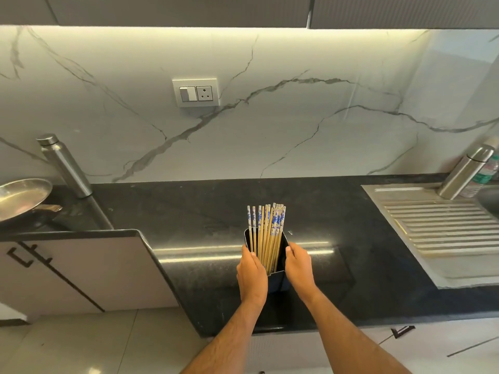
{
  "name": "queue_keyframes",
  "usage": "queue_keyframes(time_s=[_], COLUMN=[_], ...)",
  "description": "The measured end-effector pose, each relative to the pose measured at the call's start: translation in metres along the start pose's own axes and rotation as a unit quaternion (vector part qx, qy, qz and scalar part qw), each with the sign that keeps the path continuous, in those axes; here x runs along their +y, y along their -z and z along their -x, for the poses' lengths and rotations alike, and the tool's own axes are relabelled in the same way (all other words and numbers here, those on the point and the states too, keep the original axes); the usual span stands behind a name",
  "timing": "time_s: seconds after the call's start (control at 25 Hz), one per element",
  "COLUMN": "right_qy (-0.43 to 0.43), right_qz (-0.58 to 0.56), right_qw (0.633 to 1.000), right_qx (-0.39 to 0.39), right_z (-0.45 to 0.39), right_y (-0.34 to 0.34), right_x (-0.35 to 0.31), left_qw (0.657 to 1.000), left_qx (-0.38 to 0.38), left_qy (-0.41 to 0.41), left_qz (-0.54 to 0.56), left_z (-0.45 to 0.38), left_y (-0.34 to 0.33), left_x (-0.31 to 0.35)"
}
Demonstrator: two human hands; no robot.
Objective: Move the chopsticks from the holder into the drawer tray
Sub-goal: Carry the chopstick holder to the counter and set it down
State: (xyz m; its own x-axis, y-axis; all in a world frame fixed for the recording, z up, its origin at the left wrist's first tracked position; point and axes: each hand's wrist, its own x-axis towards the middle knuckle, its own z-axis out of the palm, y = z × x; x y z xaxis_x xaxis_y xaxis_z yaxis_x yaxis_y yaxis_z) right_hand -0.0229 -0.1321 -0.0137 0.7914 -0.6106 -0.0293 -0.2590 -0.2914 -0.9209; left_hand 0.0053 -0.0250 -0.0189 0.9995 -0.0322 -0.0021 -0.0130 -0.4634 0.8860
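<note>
We are cupping the holder (pixel 279 276) on the countertop (pixel 205 211), left hand (pixel 251 273) and right hand (pixel 299 267) pressing its sides. Chopsticks (pixel 267 233) are standing upright inside. Tilting risks spilling them. No drawer tray showing.

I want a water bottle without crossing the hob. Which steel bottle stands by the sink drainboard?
The steel bottle at far right, behind the drainboard; the other bottle stands beside the pan.
</note>
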Motion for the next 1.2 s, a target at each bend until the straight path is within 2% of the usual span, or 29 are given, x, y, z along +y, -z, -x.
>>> queue_keyframes(time_s=[0.36, 0.52, 0.68, 0.8, 0.92, 1.08, 1.2], right_qy=[0.000, -0.004, -0.044, -0.059, -0.086, -0.082, -0.101], right_qz=[-0.029, -0.037, -0.056, -0.072, -0.084, -0.072, -0.076], right_qw=[0.998, 0.992, 0.979, 0.963, 0.924, 0.928, 0.882], right_qx=[0.052, 0.117, 0.192, 0.253, 0.363, 0.355, 0.453], right_z=[0.046, 0.093, 0.155, 0.220, 0.311, 0.342, 0.419], right_y=[0.027, 0.048, 0.063, 0.087, 0.131, 0.143, 0.184], right_x=[-0.011, -0.016, -0.018, -0.013, 0.004, 0.010, 0.022], left_qw=[0.997, 0.992, 0.983, 0.974, 0.939, 0.941, 0.899], left_qx=[-0.014, -0.062, -0.106, -0.150, -0.263, -0.269, -0.364], left_qy=[-0.068, -0.110, -0.142, -0.162, -0.213, -0.194, -0.234], left_qz=[-0.013, 0.019, 0.050, 0.056, 0.053, 0.062, 0.061], left_z=[0.033, 0.066, 0.117, 0.172, 0.261, 0.287, 0.370], left_y=[0.013, 0.028, 0.046, 0.052, 0.064, 0.062, 0.060], left_x=[0.021, 0.036, 0.040, 0.044, 0.050, 0.056, 0.058])
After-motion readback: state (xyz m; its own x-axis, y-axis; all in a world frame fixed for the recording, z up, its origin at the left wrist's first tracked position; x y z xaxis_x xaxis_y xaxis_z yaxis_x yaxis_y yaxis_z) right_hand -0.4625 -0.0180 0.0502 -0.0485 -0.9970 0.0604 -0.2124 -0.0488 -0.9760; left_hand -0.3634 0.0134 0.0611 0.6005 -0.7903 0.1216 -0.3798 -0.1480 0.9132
